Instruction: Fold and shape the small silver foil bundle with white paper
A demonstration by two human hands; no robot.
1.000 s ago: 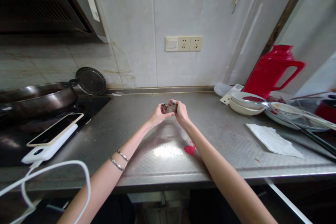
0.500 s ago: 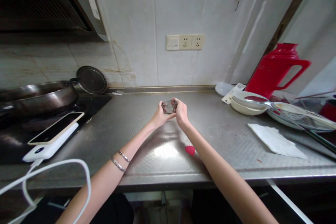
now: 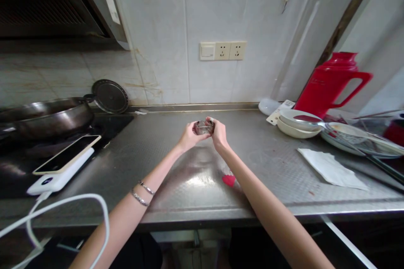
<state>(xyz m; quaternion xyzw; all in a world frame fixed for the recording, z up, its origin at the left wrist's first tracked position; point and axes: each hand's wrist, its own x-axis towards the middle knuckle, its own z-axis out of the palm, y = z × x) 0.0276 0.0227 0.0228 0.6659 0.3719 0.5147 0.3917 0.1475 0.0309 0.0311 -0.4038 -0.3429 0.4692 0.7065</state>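
A small clear, glass-like container [image 3: 203, 127] is held above the steel counter [image 3: 164, 143], near its middle. My left hand [image 3: 191, 136] grips it from the left, thumb along its lower front. From the right, my right hand [image 3: 218, 133] closes round its other side. What is inside the container is too small to make out. A red object [image 3: 229, 180] lies on the counter beside my right forearm, which partly hides it.
A phone [image 3: 67, 154] rests on a white power bank [image 3: 57, 180] with a looping cable at the left, near a pan [image 3: 53, 117]. At the right are stacked bowls [image 3: 296, 128], a red thermos [image 3: 331, 84] and a white napkin [image 3: 331, 169].
The container and my left hand have shifted and tilted very slightly. Both hands still hold it.
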